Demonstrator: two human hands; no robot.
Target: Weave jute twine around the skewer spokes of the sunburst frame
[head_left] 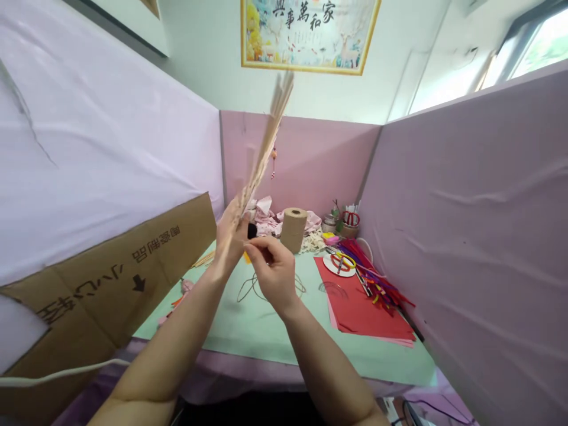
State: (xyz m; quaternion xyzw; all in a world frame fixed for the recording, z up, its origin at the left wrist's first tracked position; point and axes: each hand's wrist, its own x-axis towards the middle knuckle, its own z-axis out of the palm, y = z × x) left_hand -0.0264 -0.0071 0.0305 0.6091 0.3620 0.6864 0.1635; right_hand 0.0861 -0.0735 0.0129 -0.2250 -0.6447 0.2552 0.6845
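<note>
A bundle of thin, pale wooden strips [261,160], blurred toward its tip, rises at a steep slant. My left hand [227,228] is closed around its lower part, with its fingers mostly hidden behind the strips. Close beside it, my right hand [274,269] is closed in a pinch near the bundle. Whatever lies between those fingertips is too small to make out. Loops of thin brown twine [248,288] show below and behind my right hand, over the green tabletop [257,331]. A dark round object [252,231] is partly visible between the hands.
Behind my hands stands a brown spool [293,229], near crumpled pink cloth [266,216]. Red paper sheets [364,307], scissors [341,262] on a white disc and colourful pipe cleaners [381,287] lie at right. A cardboard panel [110,272] leans left. Pink partitions [310,160] enclose the table.
</note>
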